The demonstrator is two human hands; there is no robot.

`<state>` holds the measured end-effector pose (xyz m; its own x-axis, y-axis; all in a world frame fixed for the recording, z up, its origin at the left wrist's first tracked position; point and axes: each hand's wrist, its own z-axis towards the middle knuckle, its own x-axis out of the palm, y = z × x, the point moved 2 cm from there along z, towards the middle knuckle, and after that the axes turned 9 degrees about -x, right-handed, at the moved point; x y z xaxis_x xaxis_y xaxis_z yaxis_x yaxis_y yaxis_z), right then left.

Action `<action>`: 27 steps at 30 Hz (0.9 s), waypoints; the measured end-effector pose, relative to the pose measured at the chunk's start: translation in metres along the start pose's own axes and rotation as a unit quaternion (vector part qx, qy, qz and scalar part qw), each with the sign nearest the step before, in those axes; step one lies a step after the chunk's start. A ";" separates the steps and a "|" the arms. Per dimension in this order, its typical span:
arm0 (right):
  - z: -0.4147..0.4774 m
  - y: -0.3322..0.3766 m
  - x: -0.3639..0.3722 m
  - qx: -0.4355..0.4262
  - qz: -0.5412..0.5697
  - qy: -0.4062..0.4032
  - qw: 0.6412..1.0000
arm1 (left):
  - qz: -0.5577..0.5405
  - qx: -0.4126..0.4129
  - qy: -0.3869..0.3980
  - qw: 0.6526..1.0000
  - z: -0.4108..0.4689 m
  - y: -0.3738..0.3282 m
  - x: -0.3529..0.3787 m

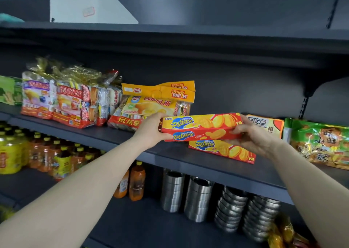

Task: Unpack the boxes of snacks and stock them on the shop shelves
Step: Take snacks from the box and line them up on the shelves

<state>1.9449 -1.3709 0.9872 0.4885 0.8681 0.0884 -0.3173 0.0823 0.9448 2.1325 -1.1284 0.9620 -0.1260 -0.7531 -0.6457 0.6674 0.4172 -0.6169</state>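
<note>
While one Zecheese box (222, 150) already lies flat on the middle shelf (132, 147), the left hand (151, 129) and right hand (253, 136) grasp opposite ends of a second Zecheese carton (200, 126) just above it, so stocking appears partly done, this carton not yet set down.

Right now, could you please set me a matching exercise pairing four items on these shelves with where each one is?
Things:
1. upper Zecheese box
2. lower Zecheese box
3. orange drink bottles
4. white carton

Places:
a. on the top shelf
b. lying flat on the middle shelf
c. gripped at its ends by the left hand and right hand
d. standing on the lower shelf

Pairs: 1-c, 2-b, 3-d, 4-a.
</note>
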 end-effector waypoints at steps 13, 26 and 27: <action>-0.016 0.002 -0.035 0.000 -0.346 0.043 0.937 | 0.021 0.060 -0.025 0.998 0.001 -0.004 0.022; -0.018 -0.032 -0.042 -0.052 -0.702 0.077 0.706 | 0.041 0.039 -0.026 0.998 0.006 0.000 0.057; -0.018 -0.035 -0.041 -0.056 -0.719 0.078 0.688 | 0.044 0.037 -0.025 0.998 0.005 0.000 0.057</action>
<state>1.9213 -1.4008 0.9451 0.2718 -0.1101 -0.9560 0.3385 0.9409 -0.0121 2.1293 -1.1743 0.9276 -0.0295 -0.7403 -0.6716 0.7273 0.4450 -0.5225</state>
